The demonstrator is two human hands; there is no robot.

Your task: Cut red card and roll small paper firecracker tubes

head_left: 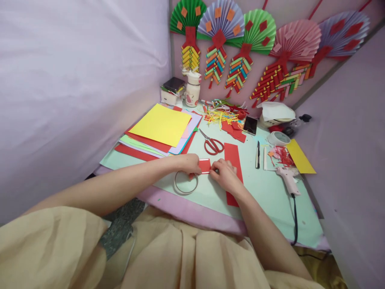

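A small red paper piece (205,165), with white strips along its upper and lower edges, lies between my two hands. My left hand (189,163) is closed at its left end, where the fingertips are partly hidden. Just below that hand is a roll of tape (175,185), its ring touching or very near the fingers. My right hand (225,172) has its fingers curled in a pinch at the piece's right edge. Its outer side rests over a long red paper strip (232,154). Red-handled scissors (214,146) lie open beyond the hands.
Coloured paper sheets (162,124) are stacked at left. Paper scraps (221,116), a phone (250,125) and a bottle (193,90) stand or lie at the back. To the right are a cutter knife (258,154), glue stick (265,158), wide tape roll (278,138) and glue gun (288,180).
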